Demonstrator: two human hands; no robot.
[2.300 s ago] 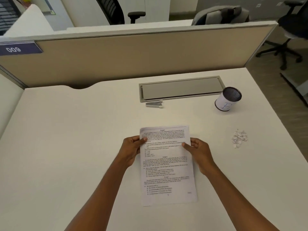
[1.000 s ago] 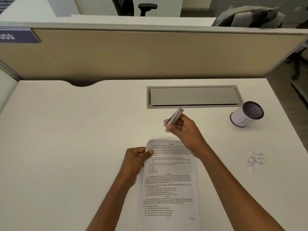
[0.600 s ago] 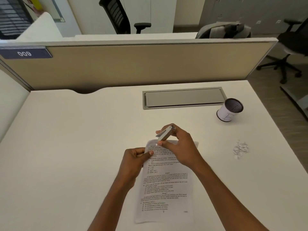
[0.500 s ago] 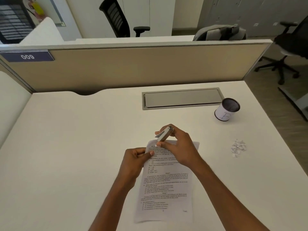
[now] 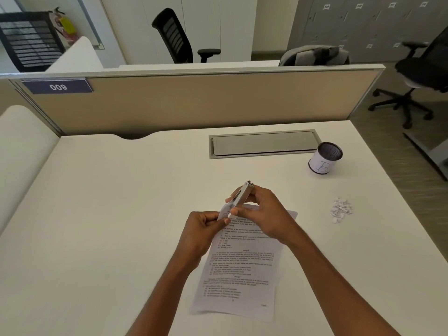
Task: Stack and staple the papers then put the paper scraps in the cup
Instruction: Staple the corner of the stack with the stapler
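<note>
Papers' top-left corner hidden behind both hands; can't tell if the stapler (image 5: 238,199) mouth is on it. Right hand (image 5: 263,215) clamped round the slim silver stapler, left hand (image 5: 202,230) pinching the printed papers (image 5: 242,267) flat on white desk (image 5: 109,214). Shredded scraps (image 5: 341,209) near mesh cup (image 5: 325,158).

single head-worn wide-angle view, looking forward and down over the white desk (image 5: 101,214), hands close below centre, partition (image 5: 194,105) and office chairs beyond
</note>
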